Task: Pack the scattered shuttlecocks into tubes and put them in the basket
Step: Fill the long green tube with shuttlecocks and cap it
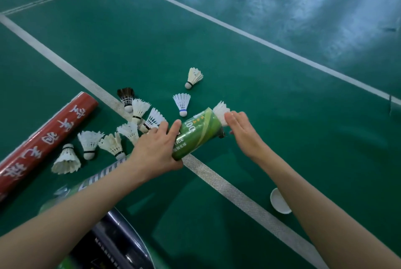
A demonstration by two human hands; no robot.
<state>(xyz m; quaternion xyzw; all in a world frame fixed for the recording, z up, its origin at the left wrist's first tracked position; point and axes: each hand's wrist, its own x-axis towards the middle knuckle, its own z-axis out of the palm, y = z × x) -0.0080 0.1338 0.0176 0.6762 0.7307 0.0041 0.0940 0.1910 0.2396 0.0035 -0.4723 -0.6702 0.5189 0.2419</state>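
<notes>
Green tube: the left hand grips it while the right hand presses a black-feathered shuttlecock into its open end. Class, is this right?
Not quite. The head view shows the shuttlecock at the open end of the green tube has white feathers, not black. The rest holds: the left hand grips the tube while the right hand presses the shuttlecock in.

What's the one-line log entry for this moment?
left hand grips green tube | right hand presses shuttlecock into its mouth | loose shuttlecocks on floor
</notes>
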